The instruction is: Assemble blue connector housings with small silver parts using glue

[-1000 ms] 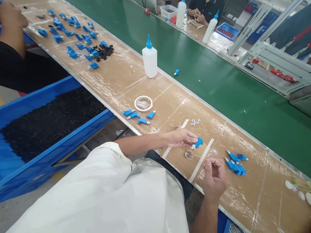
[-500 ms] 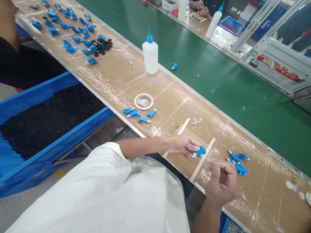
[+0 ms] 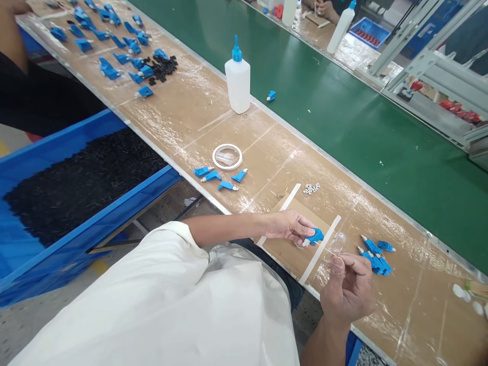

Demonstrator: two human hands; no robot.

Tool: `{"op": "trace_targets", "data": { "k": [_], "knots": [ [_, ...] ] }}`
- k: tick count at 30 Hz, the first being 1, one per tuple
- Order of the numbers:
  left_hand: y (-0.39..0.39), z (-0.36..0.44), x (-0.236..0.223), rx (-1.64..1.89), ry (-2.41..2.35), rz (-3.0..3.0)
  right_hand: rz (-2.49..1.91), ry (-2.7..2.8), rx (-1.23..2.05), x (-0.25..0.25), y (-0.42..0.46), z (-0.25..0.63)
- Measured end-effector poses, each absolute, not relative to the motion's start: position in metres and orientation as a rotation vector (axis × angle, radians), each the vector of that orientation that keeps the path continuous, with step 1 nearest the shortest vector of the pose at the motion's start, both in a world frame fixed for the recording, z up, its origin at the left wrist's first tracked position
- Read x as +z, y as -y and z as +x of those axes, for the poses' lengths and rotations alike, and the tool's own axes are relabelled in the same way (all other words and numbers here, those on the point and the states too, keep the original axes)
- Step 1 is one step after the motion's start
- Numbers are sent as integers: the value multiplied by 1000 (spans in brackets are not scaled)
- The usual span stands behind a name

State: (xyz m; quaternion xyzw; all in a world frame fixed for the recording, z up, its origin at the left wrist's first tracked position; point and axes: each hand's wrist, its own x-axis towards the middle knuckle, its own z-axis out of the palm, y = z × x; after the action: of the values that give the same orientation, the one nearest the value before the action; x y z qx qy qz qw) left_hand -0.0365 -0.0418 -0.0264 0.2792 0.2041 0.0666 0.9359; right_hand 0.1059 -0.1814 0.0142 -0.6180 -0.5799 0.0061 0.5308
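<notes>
Between the thumb and fingers of my left hand (image 3: 290, 225) is a small blue plastic part (image 3: 315, 236) with a white piece at its end. My right hand (image 3: 347, 287) pinches a thin wooden stick (image 3: 325, 248), whose tip meets or nearly meets the blue part. Beneath my left hand lies a cardboard sheet (image 3: 293, 259) held by white tape strips; the small clear cup on it is mostly hidden by that hand. A pile of small white pieces (image 3: 311, 188) sits just beyond the sheet. To the right of my right hand is a cluster of blue parts (image 3: 377, 256).
A white bottle with a blue nozzle (image 3: 238, 84) stands near the green belt (image 3: 324, 117). A tape roll (image 3: 227, 157) lies near several blue parts (image 3: 227, 186). At left is a blue bin (image 3: 173, 175) of black pieces. A co-worker's arm (image 3: 13, 35) is at upper left.
My right hand has moved the stick from beside the cup up to the blue part. My left hand has shifted slightly and now covers most of the cup.
</notes>
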Motion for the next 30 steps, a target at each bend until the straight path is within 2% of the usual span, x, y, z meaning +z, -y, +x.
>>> {"op": "trace_targets", "data": {
  "k": [18, 23, 30],
  "knots": [
    [42, -44, -22, 141, -351, 541, -1531, 1149, 19, 17, 189, 106],
    [39, -50, -22, 160, -323, 571, -1658, 1338, 31, 2, 196, 116],
    [39, -52, -14, 219, -327, 598, -1617, 1609, -60, 7, 188, 112]
  ]
}}
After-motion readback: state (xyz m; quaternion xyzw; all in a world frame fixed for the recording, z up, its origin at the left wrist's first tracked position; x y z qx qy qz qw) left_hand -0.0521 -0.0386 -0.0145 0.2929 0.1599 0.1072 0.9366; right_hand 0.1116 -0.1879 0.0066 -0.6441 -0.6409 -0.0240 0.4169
